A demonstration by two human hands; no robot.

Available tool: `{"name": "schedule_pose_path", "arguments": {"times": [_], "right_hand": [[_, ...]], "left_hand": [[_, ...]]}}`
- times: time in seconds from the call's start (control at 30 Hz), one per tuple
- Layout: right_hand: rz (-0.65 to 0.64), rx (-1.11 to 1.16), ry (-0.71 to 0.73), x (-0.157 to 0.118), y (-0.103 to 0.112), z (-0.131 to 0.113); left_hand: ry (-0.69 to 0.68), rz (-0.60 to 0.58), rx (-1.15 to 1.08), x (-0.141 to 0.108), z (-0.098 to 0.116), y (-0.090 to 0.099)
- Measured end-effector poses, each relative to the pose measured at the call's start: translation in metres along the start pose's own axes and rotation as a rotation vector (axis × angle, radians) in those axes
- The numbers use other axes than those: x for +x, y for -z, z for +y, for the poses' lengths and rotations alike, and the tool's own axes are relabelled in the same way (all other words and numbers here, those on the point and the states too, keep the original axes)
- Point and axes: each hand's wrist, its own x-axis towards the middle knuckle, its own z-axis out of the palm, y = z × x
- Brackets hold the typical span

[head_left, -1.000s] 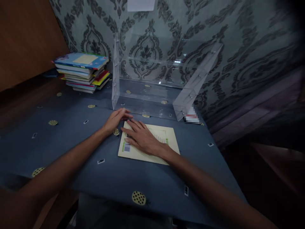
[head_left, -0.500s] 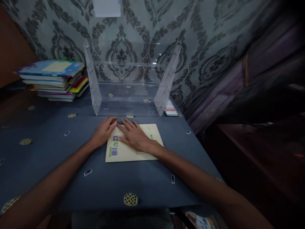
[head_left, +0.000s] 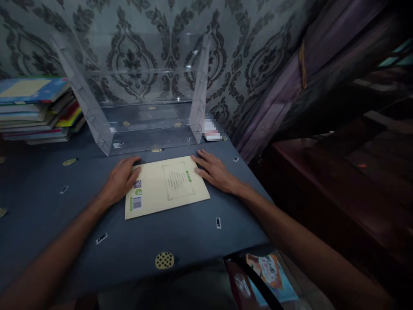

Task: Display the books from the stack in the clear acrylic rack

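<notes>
One wall in dark damask paper (head_left: 135,51) backs the room, with a gathered purple curtain (head_left: 277,107) at its right. Against it stands a table under a blue-grey cloth (head_left: 190,241) printed with yellow pineapples and small word labels. A clear stepped rack (head_left: 200,90) stands along the table's back edge; left of it is a stack of books (head_left: 35,107). Below the near edge, toward the right corner, a colourful picture cover (head_left: 274,275) shows.

Pale yellow and thin, the booklet (head_left: 161,189) lies flat and slightly skewed between the rack and the near edge. It bears a framed block of print too small to read, a green tag, and a barcode near its near left corner.

The left hand (head_left: 121,181) is open at the booklet's left edge, thumb over the cover; the right hand (head_left: 217,172) is open, fingertips at the far right corner. Bands of cloth separate the booklet from the rack, from the near edge, and from the table's slanting right edge.
</notes>
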Motion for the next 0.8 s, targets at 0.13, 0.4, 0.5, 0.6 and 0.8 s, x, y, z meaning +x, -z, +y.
{"name": "schedule_pose_path", "arguments": {"times": [0.13,0.4,0.5,0.6,0.8], "right_hand": [[-0.045,0.071,0.031,-0.002,0.008,0.003],[-0.144,0.185,0.150,-0.013,0.013,0.008],[-0.115,0.169,0.120,-0.011,0.011,0.005],[-0.058,0.146,0.058,-0.001,0.009,0.003],[0.065,0.083,0.038,0.029,0.003,0.005]], "left_hand": [[-0.087,0.004,0.040,-0.004,0.022,0.010],[-0.558,-0.113,0.152,-0.023,0.086,-0.020],[-0.586,-0.178,0.209,-0.027,0.086,-0.028],[-0.632,-0.192,0.259,-0.029,0.081,-0.030],[-0.689,-0.156,0.314,-0.028,0.081,-0.029]]}}
